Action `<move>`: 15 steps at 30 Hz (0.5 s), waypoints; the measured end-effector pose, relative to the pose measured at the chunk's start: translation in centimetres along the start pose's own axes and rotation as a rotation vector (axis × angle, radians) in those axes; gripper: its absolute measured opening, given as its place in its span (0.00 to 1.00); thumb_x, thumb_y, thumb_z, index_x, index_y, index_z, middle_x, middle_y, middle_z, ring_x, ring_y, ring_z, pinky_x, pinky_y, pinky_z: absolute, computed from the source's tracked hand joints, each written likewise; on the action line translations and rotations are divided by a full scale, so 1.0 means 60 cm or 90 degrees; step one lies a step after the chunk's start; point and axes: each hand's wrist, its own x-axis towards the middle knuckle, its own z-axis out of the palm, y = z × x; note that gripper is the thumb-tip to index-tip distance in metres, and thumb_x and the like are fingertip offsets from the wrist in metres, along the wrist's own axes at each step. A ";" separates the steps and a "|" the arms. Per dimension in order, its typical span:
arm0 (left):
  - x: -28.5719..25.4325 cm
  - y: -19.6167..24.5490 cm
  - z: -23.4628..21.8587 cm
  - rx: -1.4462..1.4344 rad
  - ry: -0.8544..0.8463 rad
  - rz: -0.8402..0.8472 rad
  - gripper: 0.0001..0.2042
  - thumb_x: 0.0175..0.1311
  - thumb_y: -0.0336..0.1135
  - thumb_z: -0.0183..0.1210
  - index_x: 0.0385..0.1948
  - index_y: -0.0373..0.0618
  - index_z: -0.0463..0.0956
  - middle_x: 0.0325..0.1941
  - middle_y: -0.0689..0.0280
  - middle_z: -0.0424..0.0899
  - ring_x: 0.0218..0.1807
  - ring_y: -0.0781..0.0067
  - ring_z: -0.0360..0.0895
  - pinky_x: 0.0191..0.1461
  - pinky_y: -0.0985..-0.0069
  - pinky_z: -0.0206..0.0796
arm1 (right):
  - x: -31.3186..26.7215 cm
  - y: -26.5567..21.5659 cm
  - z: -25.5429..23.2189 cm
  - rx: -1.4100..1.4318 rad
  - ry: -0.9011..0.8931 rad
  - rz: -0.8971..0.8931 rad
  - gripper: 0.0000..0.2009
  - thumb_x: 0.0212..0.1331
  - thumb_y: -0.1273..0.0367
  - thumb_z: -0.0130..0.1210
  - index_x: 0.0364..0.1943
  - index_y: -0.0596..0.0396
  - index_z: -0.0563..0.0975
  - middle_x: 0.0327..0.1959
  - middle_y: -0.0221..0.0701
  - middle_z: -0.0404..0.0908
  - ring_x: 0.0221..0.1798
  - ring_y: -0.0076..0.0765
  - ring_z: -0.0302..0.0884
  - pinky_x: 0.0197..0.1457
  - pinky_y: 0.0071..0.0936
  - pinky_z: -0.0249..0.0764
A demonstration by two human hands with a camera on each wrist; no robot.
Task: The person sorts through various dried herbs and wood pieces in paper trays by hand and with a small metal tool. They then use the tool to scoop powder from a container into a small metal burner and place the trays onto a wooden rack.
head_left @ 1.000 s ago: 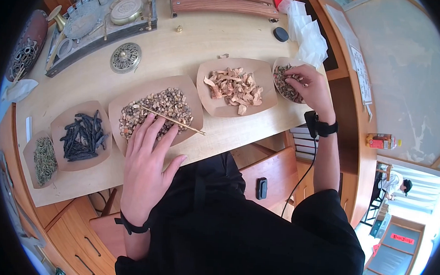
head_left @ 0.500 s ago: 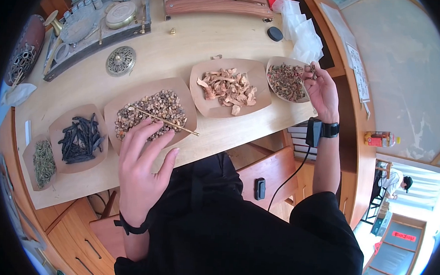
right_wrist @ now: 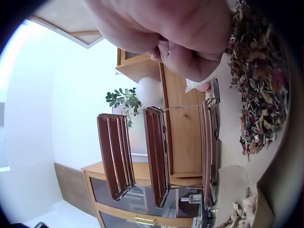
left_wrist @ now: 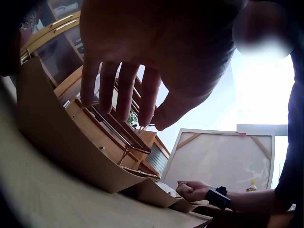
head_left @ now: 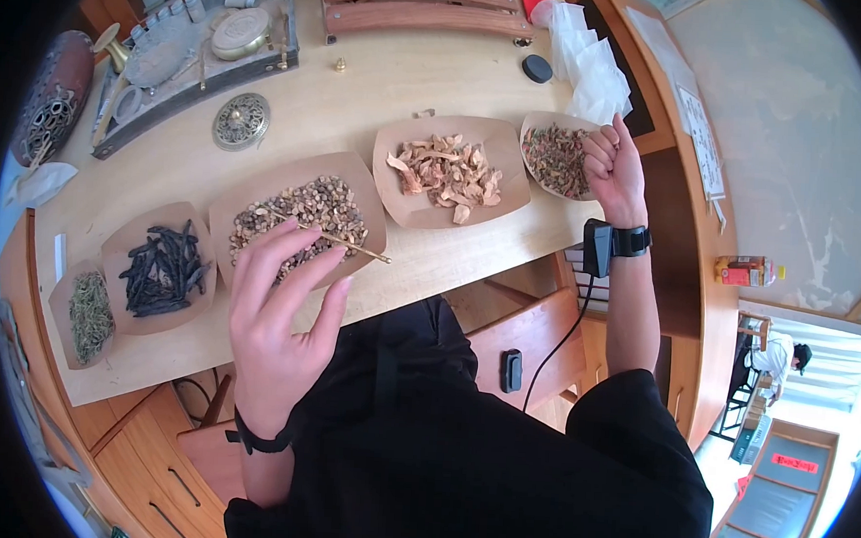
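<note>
My right hand is raised at the right edge of a paper tray of dried flower mix, its fingers curled inward in the right wrist view. The curled fingers hide what lies in the palm. My left hand, fingers apart and slightly bent, hovers at the near side of a larger paper tray of small brown seeds or dried slices. A thin brass stick lies across that tray, partly behind the left fingertips.
A tray of pale chips stands between these trays. Trays of black pods and greenish dried herb are farther left. Behind are a pierced metal lid, a black cap, a wooden rack and white plastic bags.
My right hand has gone from pinching inside the flower mix, to lifting some between its fingertips, to curled beside the tray. My left fingers have spread and drawn back slightly from the seeds.
</note>
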 end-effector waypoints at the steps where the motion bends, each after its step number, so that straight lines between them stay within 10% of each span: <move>1: 0.002 0.000 0.001 -0.010 0.008 0.005 0.12 0.53 0.23 0.69 0.41 0.40 0.85 0.52 0.58 0.82 0.59 0.53 0.78 0.62 0.62 0.69 | 0.003 0.001 -0.005 0.021 -0.036 -0.001 0.19 0.78 0.59 0.45 0.26 0.47 0.64 0.24 0.23 0.58 0.22 0.19 0.52 0.17 0.18 0.45; 4: 0.010 0.006 0.003 -0.028 0.014 0.008 0.12 0.54 0.23 0.69 0.41 0.40 0.85 0.51 0.58 0.83 0.58 0.53 0.79 0.61 0.63 0.70 | -0.004 0.012 0.042 0.199 0.141 -0.042 0.17 0.79 0.61 0.43 0.29 0.51 0.66 0.27 0.27 0.65 0.23 0.19 0.57 0.17 0.18 0.50; 8: 0.035 0.027 0.015 -0.069 0.026 0.016 0.10 0.56 0.23 0.68 0.41 0.38 0.85 0.50 0.57 0.84 0.56 0.55 0.81 0.60 0.65 0.71 | -0.004 0.014 0.031 0.232 0.063 -0.082 0.11 0.79 0.66 0.42 0.38 0.59 0.70 0.35 0.34 0.72 0.26 0.20 0.63 0.21 0.16 0.58; 15: 0.162 0.120 0.144 -0.443 -0.084 -0.052 0.17 0.72 0.34 0.58 0.58 0.35 0.75 0.58 0.52 0.82 0.62 0.62 0.78 0.66 0.67 0.68 | 0.007 0.046 0.029 0.373 0.126 -0.236 0.17 0.73 0.82 0.41 0.64 0.64 0.64 0.58 0.48 0.74 0.53 0.41 0.79 0.58 0.29 0.83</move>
